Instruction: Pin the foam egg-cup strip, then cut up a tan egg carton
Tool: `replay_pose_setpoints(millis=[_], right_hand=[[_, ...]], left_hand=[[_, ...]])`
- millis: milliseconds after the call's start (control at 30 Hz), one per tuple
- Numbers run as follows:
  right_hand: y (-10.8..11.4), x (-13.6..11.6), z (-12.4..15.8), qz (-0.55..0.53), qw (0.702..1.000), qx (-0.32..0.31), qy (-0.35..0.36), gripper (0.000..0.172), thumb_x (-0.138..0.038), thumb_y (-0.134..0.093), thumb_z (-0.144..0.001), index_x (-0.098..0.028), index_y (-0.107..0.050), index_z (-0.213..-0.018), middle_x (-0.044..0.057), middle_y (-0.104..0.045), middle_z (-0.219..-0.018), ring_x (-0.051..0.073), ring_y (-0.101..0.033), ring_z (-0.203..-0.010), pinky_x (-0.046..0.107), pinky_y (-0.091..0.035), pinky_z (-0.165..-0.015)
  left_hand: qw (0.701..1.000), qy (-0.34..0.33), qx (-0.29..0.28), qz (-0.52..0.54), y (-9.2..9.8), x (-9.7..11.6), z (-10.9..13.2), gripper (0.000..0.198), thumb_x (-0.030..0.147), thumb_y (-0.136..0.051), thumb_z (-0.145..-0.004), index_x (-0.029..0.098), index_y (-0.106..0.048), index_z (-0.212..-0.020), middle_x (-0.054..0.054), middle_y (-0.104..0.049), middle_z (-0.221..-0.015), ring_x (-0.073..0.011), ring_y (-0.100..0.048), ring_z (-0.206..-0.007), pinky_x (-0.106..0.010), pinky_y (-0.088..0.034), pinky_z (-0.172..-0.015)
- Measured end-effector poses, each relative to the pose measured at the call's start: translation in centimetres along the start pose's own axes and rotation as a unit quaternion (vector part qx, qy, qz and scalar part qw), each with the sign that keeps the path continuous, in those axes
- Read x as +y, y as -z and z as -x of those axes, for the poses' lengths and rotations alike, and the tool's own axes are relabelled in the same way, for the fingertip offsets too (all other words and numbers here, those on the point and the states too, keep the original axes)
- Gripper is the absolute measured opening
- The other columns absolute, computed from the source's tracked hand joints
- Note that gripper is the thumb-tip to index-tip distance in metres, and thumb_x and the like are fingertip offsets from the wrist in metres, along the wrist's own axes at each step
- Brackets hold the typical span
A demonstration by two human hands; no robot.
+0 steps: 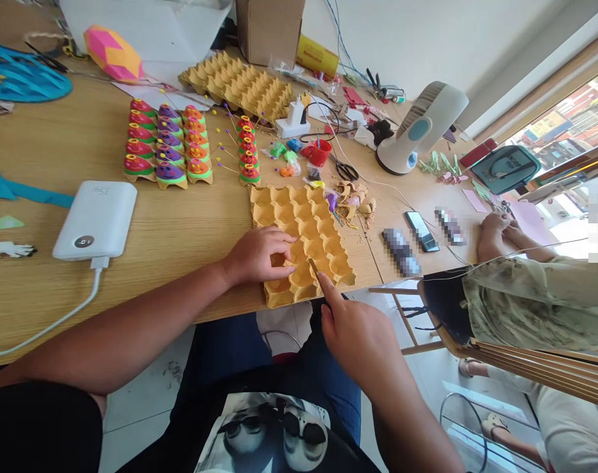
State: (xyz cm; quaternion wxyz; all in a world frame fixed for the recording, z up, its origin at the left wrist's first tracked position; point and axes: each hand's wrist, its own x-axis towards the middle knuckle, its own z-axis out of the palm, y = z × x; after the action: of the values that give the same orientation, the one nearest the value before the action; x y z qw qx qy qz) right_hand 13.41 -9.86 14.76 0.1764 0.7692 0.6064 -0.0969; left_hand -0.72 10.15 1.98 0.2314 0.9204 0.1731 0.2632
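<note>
A yellow moulded-pulp egg tray point(309, 226) lies at the table's front edge before me. My left hand point(265, 255) rests on its left side, fingers curled over the ridges between the cups and holding it. In my right hand point(355, 328) is a slim, dark knife-like tool point(313, 266), gripped with the index finger stretched along it. Its tip touches the tray near the middle of the front part; the rest of the tool is hidden by the hand. Behind the tray stands a painted strip of egg-tray cups point(248, 151) in red and green.
More painted strips point(171, 148) stand at the back left, near a second egg tray point(240, 85). A white power bank point(96, 220) with a cable lies left. Torn tray scraps point(353, 200), scissors point(345, 169), a fan point(422, 128) and a phone point(422, 231) are right. Another person point(535, 295) sits at right.
</note>
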Motion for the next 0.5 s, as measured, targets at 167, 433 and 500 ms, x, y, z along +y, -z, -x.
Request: replay_pose_setpoints(millis=[167, 433, 500], right_hand=[[2.5, -0.1, -0.7, 0.057, 0.998, -0.009, -0.001, 0.063, -0.019, -0.05, -0.101, -0.024, -0.038, -0.163, 0.006, -0.079, -0.088, 0.018, -0.075, -0.074, 0.027, -0.036, -0.053], [3.2, 0.3, -0.1, 0.084, 0.994, 0.064, -0.004, 0.03, -0.023, -0.06, -0.099, -0.025, -0.063, -0.129, 0.002, -0.073, -0.081, 0.019, -0.073, -0.07, 0.028, -0.031, -0.052], [3.0, 0.6, 0.3, 0.07, 0.994, 0.079, -0.015, 0.025, -0.023, -0.059, -0.101, -0.027, -0.064, -0.125, 0.002, -0.073, -0.084, 0.018, -0.072, -0.072, 0.028, -0.033, -0.055]], left_hand=[[1.0, 0.0, 0.0, 0.003, 0.0, 0.0, 0.0, 0.025, 0.047, -0.072, -0.082, 0.023, -0.074, -0.077, -0.007, -0.076, -0.125, -0.0273, -0.07, -0.107, -0.042, -0.054, -0.092], [1.0, 0.001, 0.001, 0.006, -0.1, -0.1, 0.1, 0.025, 0.047, -0.072, -0.082, 0.022, -0.074, -0.077, -0.008, -0.076, -0.126, -0.0275, -0.071, -0.107, -0.043, -0.053, -0.094], [1.0, -0.002, 0.004, 0.004, -0.1, -0.1, 0.1, 0.026, 0.047, -0.072, -0.082, 0.022, -0.074, -0.077, -0.008, -0.076, -0.125, -0.0276, -0.071, -0.106, -0.043, -0.054, -0.093]])
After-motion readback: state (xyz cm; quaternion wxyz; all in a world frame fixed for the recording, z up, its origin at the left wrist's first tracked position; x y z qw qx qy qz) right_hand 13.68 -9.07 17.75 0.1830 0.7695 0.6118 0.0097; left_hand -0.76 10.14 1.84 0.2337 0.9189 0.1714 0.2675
